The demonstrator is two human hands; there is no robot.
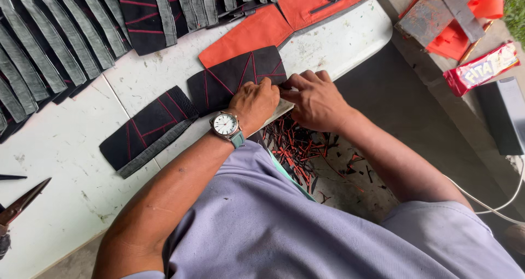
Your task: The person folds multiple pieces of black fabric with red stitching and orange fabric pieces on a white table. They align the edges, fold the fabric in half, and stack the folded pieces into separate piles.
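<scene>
Both hands meet at the 3 o'clock end of a black fabric piece with red stitching (232,78), lying at the white surface (65,148) edge near centre; left hand (256,101) and right hand (313,100) pinch it together, fingers clamped on its rim, likely steadying it over the edge. What the fingertips grip is hidden; scraps (298,150) litter the floor below, and a tool at 9 o'clock is cut off.

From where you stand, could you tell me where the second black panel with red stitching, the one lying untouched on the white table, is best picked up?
Probably by its lower end, from the table's near edge. The black panel lies flat and slanted, apart from the left hand; its grey strip runs along the near side, giving a free edge to pinch.
</scene>
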